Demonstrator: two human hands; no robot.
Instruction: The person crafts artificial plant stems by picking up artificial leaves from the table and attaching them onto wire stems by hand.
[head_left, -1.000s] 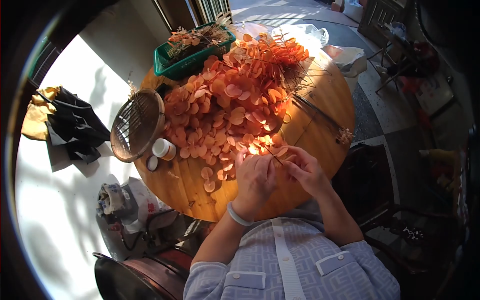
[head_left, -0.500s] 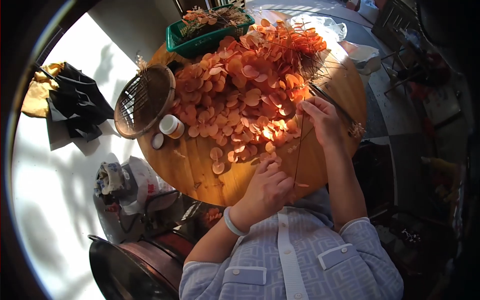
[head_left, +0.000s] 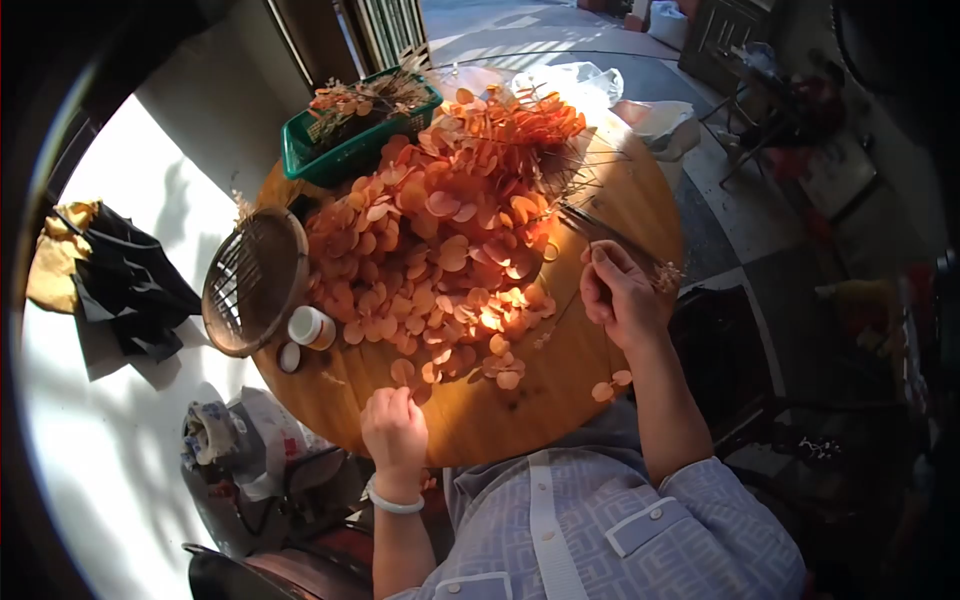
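Hovering over the table (head_left: 480,425), the right hand (head_left: 622,298) is showing bunched fingers; whether they are gripping a stem, I cannot tell. The left hand (head_left: 395,432) is bunching its fingers by the near edge, right at a stray leaf (head_left: 403,372), their hold being unclear. The orange leaves (head_left: 430,225) are spreading beyond and between both hands' fingertips. Open wood is running between the hands; the table's right edge is passing just outside the right fingers. Dark sticks (head_left: 585,218) are lying just beyond those.

Blue-grey patterned shirt (head_left: 600,500), white buttons, pale bracelet (head_left: 396,505)
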